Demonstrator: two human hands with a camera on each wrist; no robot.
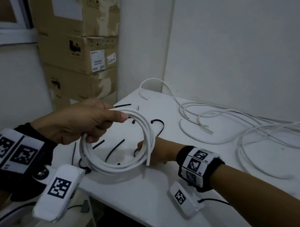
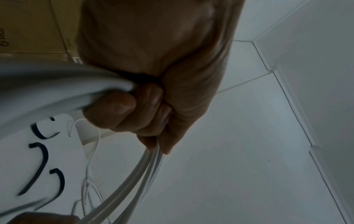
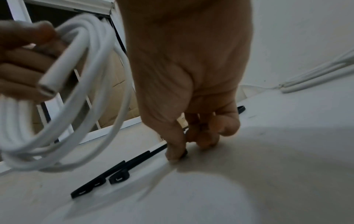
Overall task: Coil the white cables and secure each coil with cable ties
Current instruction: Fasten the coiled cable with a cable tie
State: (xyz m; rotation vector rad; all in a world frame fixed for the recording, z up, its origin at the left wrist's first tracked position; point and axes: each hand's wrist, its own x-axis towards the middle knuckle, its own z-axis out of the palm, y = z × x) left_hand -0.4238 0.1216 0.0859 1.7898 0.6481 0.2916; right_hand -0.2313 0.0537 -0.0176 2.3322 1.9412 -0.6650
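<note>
**Coil in one hand, fingers on a tie with the other**

The table (image 1: 211,191) is filling the right and lower part of the room, its near corner pointing toward seven o'clock. A stack of boxes (image 1: 77,43) is standing at eleven o'clock against the wall, beside a window (image 1: 1,17) at ten.

Loose cables (image 1: 260,130) are sprawling over the far side of the table, from twelve round to three o'clock, in wide untidy loops that are crossing one another.

The coil (image 1: 120,148) is hanging in the air above the near corner, several turns lying together, one cut end pointing down at its four o'clock side. The left hand (image 1: 83,122) is grasping it at the ten o'clock part of the ring, thumb on top and fingers curled underneath; the left wrist view is showing the strands running right through the closed fist (image 2: 145,91).

The right hand (image 1: 158,152) is reaching down to the tabletop behind the coil, at about three o'clock of the ring. In the right wrist view its thumb and fingertips (image 3: 176,151) are closing on the end of a black tie (image 3: 161,147) that is lying flat on the surface.

More ties (image 1: 114,149) are lying scattered over the near corner, some straight, some curled, several showing through the ring; a pair (image 3: 99,180) is lying side by side, heads toward seven o'clock.
</note>
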